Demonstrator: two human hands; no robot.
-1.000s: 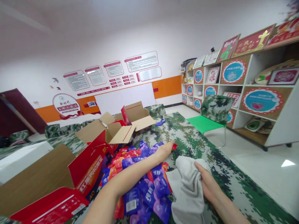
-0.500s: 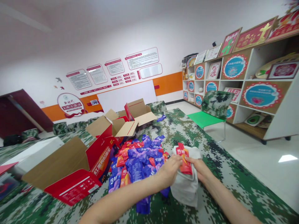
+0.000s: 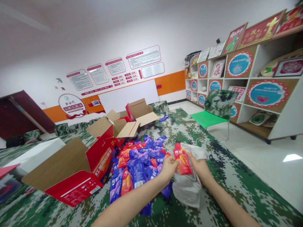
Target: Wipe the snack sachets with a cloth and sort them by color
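Red pouch (image 3: 182,160) shifted slightly leftward, right of centre.
Left grip (image 3: 169,168) pinches it; right grip (image 3: 200,167) grasps grey cloth (image 3: 187,191).

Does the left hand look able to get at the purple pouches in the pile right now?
Probably yes: the purple pouches lie beside the left hand, mostly uncovered, though that hand is occupied with a red pouch.

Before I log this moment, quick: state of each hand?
Left hand: closed, pinching the red packet by its edge.
Right hand: closed, holding the gray cloth.
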